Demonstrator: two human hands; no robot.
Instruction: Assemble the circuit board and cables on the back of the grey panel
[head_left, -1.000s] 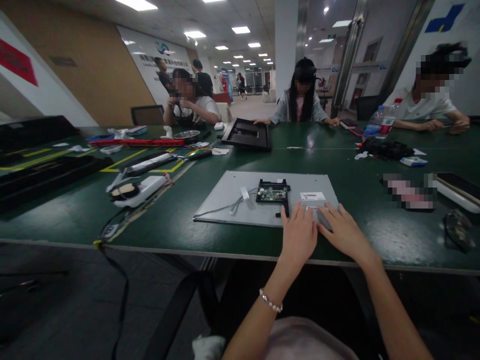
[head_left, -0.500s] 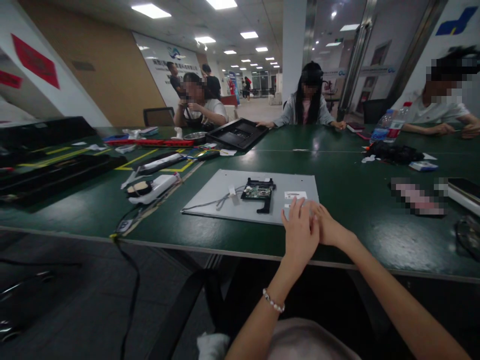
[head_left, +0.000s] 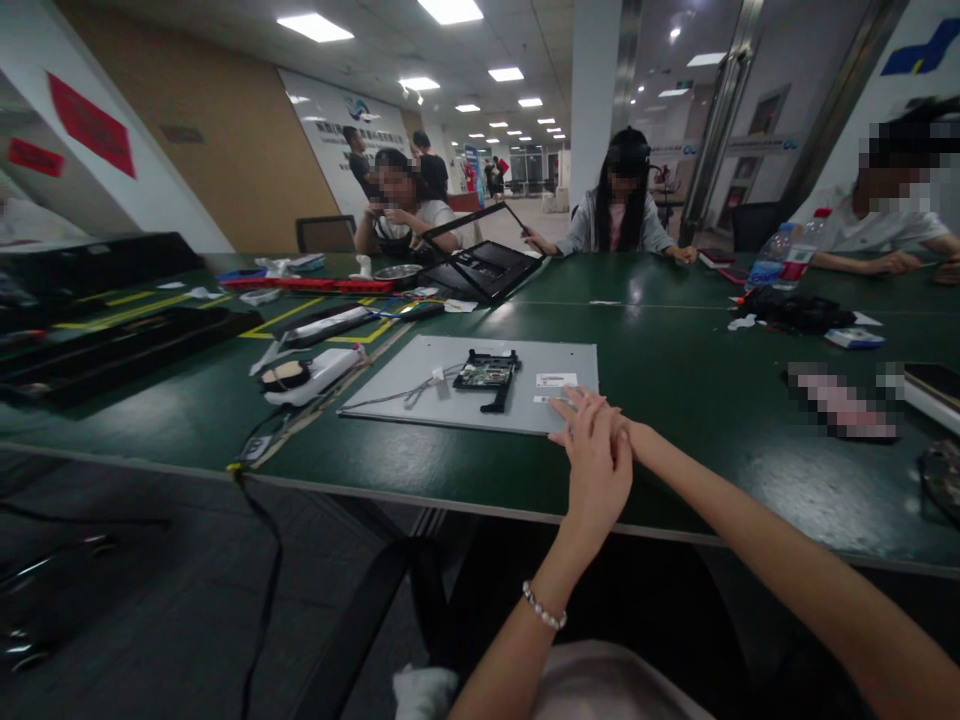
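Observation:
A grey flat panel [head_left: 405, 385] lies on the green table, bearing a circuit board in a black bracket [head_left: 486, 374], thin grey cables [head_left: 409, 392] and a white label [head_left: 556, 380]. My left hand [head_left: 598, 475], with a beaded bracelet at the wrist, rests over my right hand, its fingers extended and nothing seen in them. My right hand [head_left: 611, 415] is partly hidden beneath it. Its outstretched fingertips are at the panel's right front corner, near the labels.
Left of the panel are a white device [head_left: 319, 375] and long black parts [head_left: 120, 350]. Across the table, a person holds a thin black frame [head_left: 469, 222] tilted above a black housing [head_left: 487, 268]. Bottles [head_left: 799, 250] and a phone [head_left: 844, 400] lie or stand to the right.
The panel with the board has shifted left across the table. My right hand has moved left and now lies more beneath my left hand. The person opposite has raised the thin frame.

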